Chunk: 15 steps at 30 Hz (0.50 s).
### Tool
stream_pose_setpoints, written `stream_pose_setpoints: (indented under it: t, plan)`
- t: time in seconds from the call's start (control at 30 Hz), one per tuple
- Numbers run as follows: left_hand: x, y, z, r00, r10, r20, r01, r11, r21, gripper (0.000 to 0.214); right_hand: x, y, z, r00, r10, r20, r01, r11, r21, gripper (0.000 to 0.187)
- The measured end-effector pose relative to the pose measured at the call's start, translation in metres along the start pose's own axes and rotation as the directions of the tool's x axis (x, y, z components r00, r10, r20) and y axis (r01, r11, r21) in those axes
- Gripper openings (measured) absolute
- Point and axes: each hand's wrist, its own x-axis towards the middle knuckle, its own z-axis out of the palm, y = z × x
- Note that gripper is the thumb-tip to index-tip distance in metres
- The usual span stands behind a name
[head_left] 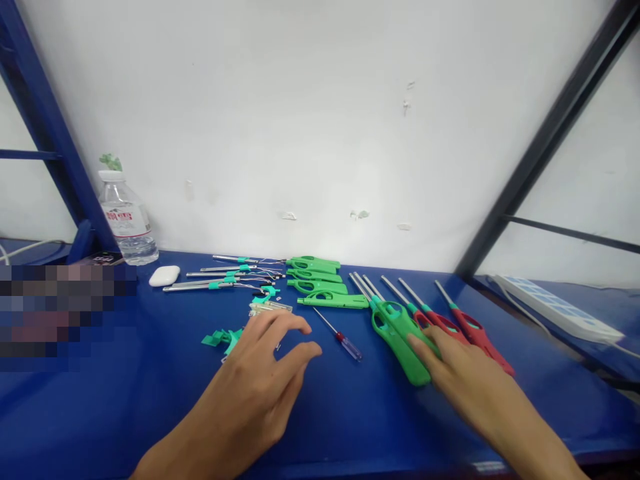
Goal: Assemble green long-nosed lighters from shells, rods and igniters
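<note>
My right hand (pixel 470 373) is closed around the handle of a green gas lighter (pixel 400 327), which lies at the right beside more green lighters with metal tubes. Red gas lighters (pixel 483 340) lie just beyond that hand, partly covered by it. My left hand (pixel 270 367) hovers over the table with fingers curled and apart, holding nothing. Close to it are small teal plastic pieces (pixel 220 338) and clear parts (pixel 270 307), partly hidden behind the fingers. Between the hands rests a screwdriver (pixel 349 347) with a purple handle. Behind it sit green lighter casings (pixel 333 300).
Metal lighter tubes (pixel 200 287) with wires lie in rows behind my left hand. A white rounded case (pixel 165 276) and a water bottle (pixel 129 223) stand at the back left. On the right is a white power strip (pixel 560 310). A white wall (pixel 300 133) borders the blue table (pixel 330 427).
</note>
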Motion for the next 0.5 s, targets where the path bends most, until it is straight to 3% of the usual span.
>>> stream_pose_setpoints:
  t: [0.13, 0.27, 0.5]
  plan:
    - [0.000, 0.000, 0.001, 1.000, -0.006, 0.026, 0.006, 1.000, 0.000, 0.033, -0.006, -0.002, 0.013, 0.997, -0.071, 0.001, 0.071, 0.997, -0.032, 0.021]
    - [-0.001, -0.001, 0.003, 0.999, 0.002, 0.043, -0.002, 1.000, 0.004, 0.031, -0.011, -0.005, 0.027, 0.993, -0.120, 0.014, 0.120, 0.991, -0.061, 0.030]
    - [-0.002, -0.002, 0.004, 0.995, -0.012, 0.095, 0.012, 1.000, 0.001, 0.031, -0.008, 0.001, 0.034, 0.993, -0.114, 0.033, 0.117, 0.986, -0.115, 0.033]
